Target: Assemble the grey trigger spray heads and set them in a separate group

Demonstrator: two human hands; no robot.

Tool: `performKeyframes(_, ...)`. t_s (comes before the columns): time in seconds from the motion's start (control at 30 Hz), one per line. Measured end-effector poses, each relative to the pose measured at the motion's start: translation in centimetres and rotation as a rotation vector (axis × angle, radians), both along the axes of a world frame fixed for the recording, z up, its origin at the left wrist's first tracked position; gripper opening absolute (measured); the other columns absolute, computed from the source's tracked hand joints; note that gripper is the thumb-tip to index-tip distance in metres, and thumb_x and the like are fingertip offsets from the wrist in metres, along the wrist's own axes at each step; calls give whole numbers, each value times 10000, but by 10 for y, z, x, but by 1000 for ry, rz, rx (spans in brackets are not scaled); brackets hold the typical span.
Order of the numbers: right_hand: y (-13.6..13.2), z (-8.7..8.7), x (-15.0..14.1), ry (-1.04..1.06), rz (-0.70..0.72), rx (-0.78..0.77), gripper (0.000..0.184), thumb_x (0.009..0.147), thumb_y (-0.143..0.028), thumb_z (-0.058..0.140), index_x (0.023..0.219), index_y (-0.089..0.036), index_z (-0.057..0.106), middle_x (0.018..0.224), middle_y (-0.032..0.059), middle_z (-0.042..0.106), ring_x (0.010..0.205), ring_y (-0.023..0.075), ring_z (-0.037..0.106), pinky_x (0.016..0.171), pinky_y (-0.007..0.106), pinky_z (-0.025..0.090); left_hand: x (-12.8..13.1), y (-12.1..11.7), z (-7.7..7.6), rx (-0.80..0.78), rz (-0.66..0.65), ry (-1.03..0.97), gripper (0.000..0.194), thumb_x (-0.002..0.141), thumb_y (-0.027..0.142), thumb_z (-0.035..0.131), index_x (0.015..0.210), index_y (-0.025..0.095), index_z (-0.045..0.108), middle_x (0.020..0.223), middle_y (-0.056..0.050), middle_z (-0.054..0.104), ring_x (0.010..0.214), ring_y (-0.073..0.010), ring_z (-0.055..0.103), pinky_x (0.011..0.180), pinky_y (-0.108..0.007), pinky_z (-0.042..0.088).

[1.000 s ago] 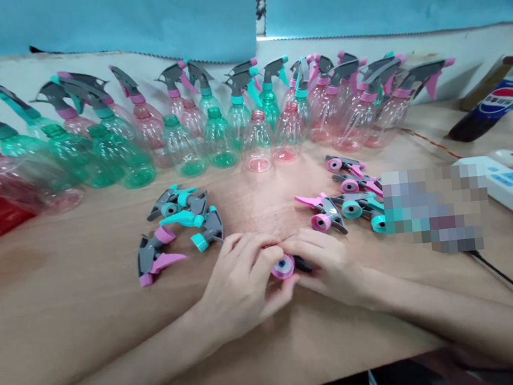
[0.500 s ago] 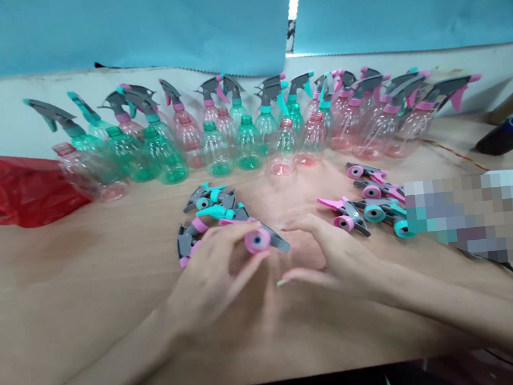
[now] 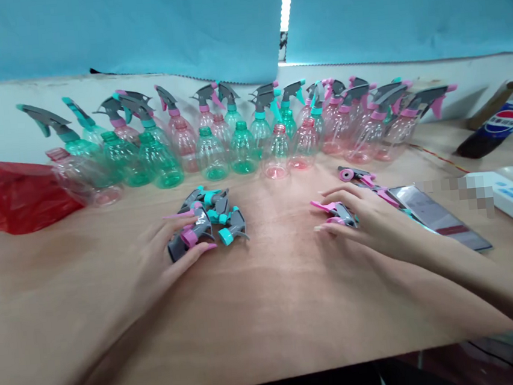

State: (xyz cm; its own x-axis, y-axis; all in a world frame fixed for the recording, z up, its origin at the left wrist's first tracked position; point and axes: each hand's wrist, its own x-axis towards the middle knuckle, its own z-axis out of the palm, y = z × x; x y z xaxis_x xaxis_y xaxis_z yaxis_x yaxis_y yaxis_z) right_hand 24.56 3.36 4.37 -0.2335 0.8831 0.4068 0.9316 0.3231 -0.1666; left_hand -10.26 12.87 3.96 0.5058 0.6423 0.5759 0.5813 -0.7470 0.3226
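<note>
My left hand (image 3: 164, 247) has thumb and fingers closed around a grey and pink trigger spray head (image 3: 202, 221), low over the left pile. Part of another grey piece shows under that hand. Against this pile lie several grey and turquoise spray heads (image 3: 227, 234). On the right, my right hand (image 3: 370, 218) pinches a second grey and pink spray head (image 3: 342, 213) between thumb and fingers at table level. Behind its knuckles lies another pink-collared spray head (image 3: 348, 174); others there are partly covered by the hand.
Clear pink and green bottles (image 3: 243, 148) stand along the wall, several topped with spray heads and several open-necked. A red plastic bag (image 3: 16, 194) lies at left. At right are a phone (image 3: 440, 217), a power strip (image 3: 510, 192) and a cola bottle (image 3: 495, 130).
My left hand has carried its spray head from mid-table leftward to the left pile. My right hand has moved right and closed on a spray head there. The view has shifted slightly.
</note>
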Motion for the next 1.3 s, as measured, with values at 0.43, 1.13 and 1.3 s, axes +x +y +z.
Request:
performKeyframes(0.43,-9,-25,48,-266,-41,-111,530,789,-536,568,1242,-269,508,1339,147,444,1223,335,421,951,558,343,81,-22,3,-44,-201,124,149,884,249,497,1018,234,560,1008,-19,594,907,-179,583,787,-327,482)
performKeyframes(1.13,9,-31,4,620,341,-165,282,860,-289,563,1126,-206,520,1185,82,572,1070,177,565,851,317,509,158,-16,-25,-84,-517,-45,251,835,231,542,1085,211,558,1026,-70,517,809,-147,574,704,-302,548)
performKeyframes(1.3,17,-40,3,503,363,-55,303,860,-305,560,1144,-203,531,1175,92,586,1064,197,569,875,352,492,159,-16,-25,-60,-486,-43,207,877,249,497,1052,205,598,1002,-65,509,698,-108,567,667,-288,553)
